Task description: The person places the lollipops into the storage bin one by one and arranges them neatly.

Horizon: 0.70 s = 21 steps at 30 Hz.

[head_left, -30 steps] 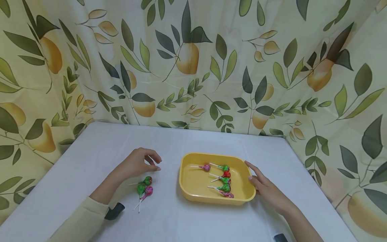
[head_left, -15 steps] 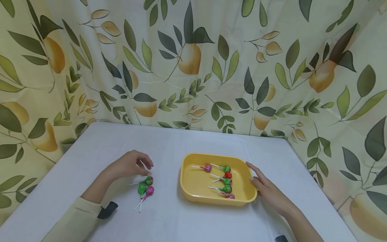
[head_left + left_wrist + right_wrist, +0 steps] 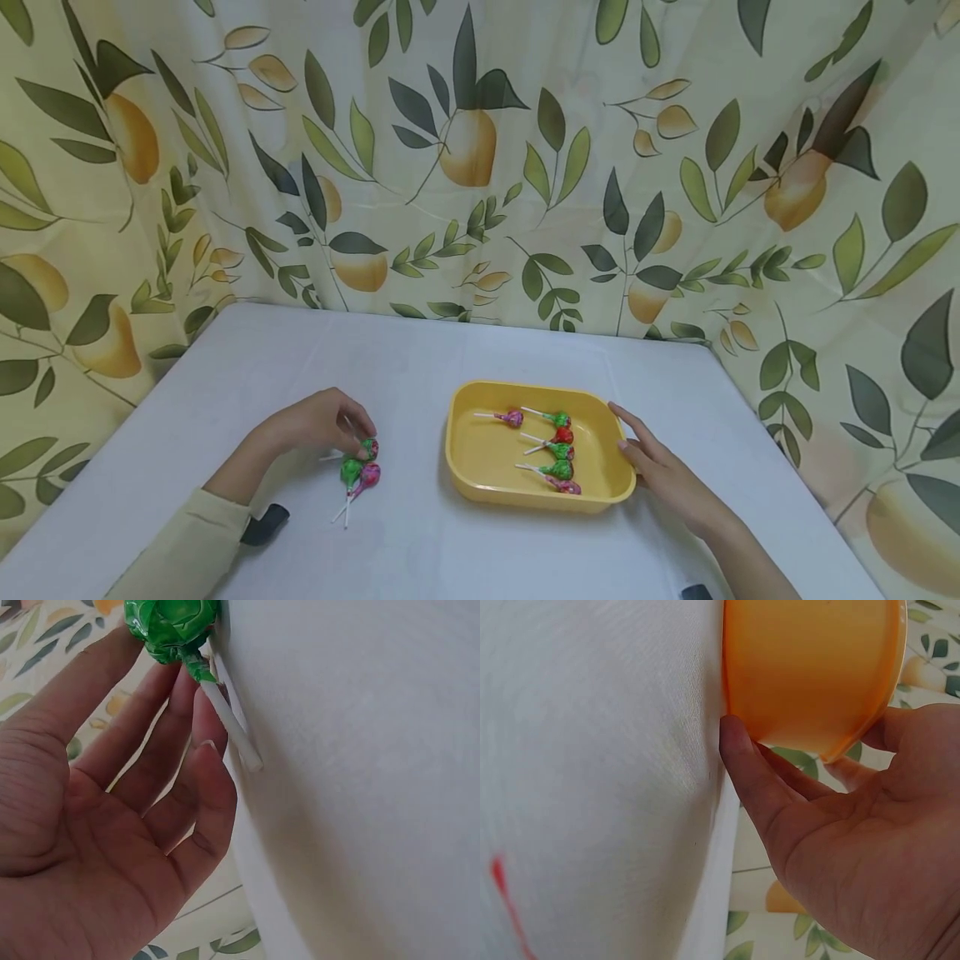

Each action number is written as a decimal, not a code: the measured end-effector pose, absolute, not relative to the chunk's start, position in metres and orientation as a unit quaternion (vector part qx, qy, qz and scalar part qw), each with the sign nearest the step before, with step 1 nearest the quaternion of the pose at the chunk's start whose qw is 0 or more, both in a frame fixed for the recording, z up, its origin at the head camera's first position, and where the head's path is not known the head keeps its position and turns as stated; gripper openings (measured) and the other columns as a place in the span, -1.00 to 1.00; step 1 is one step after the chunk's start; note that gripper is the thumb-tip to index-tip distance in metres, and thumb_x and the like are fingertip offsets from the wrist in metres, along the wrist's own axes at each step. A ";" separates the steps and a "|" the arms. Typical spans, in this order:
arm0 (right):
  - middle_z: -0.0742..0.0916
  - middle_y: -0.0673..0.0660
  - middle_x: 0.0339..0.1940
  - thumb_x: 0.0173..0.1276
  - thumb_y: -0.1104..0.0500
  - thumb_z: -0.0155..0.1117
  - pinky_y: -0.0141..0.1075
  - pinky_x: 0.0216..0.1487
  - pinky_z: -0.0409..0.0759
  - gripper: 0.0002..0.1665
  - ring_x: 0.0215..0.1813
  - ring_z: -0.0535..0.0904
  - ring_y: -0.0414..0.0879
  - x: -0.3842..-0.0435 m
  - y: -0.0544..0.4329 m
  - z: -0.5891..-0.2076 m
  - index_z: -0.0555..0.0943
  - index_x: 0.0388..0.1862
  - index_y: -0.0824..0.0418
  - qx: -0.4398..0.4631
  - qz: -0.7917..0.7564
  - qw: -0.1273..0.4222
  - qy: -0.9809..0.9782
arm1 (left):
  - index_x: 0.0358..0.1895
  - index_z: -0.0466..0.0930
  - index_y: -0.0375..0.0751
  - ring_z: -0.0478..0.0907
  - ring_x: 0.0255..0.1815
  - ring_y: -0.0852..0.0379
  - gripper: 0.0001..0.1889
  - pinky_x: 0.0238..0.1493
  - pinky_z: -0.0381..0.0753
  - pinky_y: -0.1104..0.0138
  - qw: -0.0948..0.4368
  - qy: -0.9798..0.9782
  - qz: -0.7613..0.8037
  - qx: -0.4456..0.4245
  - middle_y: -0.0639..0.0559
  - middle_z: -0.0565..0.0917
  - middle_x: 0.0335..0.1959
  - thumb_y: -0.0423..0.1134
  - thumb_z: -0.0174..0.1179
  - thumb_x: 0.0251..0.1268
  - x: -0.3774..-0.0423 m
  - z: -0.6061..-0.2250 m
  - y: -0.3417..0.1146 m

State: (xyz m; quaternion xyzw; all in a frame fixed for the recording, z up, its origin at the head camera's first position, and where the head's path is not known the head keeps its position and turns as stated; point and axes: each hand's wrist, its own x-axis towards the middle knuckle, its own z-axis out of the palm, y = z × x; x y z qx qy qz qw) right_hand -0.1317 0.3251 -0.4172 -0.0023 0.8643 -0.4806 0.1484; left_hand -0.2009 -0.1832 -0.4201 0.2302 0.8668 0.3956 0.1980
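Note:
At the left of the table, my left hand (image 3: 318, 425) pinches a green-wrapped lollipop (image 3: 172, 626) by its head. In the head view the fingers partly cover it. Just below lie a second green lollipop (image 3: 350, 471) and a pink-purple lollipop (image 3: 369, 476), side by side with their sticks crossing. Right of centre stands a yellow tray (image 3: 468, 450). My right hand (image 3: 667, 479) grips its right end, with fingertips at the rim and outer wall. Inside lie several wrapped lollipops, among them a red one (image 3: 562, 434) and a purple one (image 3: 513, 418).
A white cloth covers the table (image 3: 420, 550). Behind it hangs a curtain (image 3: 420, 233) printed with fruit and leaves. A black strap piece (image 3: 265, 525) sits at the left wrist. Table surface lies between the loose lollipops and the tray.
My left hand has moved left and down toward the loose lollipops and now has its fingers on the upper green one. The right hand and the tray keep their places.

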 end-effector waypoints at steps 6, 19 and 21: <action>0.43 0.38 0.49 0.71 -0.14 -0.08 0.03 0.25 0.55 -0.29 0.29 0.56 0.10 -0.131 0.326 -0.417 -0.02 0.72 -0.21 -0.010 -0.484 0.145 0.863 | -0.22 0.81 -0.10 0.62 -0.26 0.08 -0.78 -0.27 0.58 0.24 0.201 0.866 0.393 0.236 0.13 0.74 -0.33 -0.34 0.60 0.04 -0.201 -0.424 -0.183; 0.45 0.37 0.47 0.71 -0.15 -0.08 0.04 0.26 0.55 -0.28 0.28 0.57 0.10 -0.131 0.326 -0.417 -0.02 0.72 -0.21 -0.011 -0.481 0.142 0.865 | -0.26 0.81 -0.09 0.61 -0.29 0.07 -0.82 -0.26 0.60 0.23 0.193 0.867 0.389 0.245 0.12 0.72 -0.35 -0.38 0.57 0.08 -0.199 -0.421 -0.180; 0.45 0.37 0.47 0.71 -0.15 -0.08 0.05 0.26 0.55 -0.28 0.28 0.57 0.09 -0.131 0.326 -0.417 -0.02 0.72 -0.20 -0.012 -0.480 0.143 0.865 | -0.26 0.81 -0.08 0.60 -0.28 0.07 -0.81 -0.25 0.60 0.23 0.187 0.868 0.387 0.247 0.12 0.72 -0.35 -0.38 0.57 0.08 -0.199 -0.418 -0.180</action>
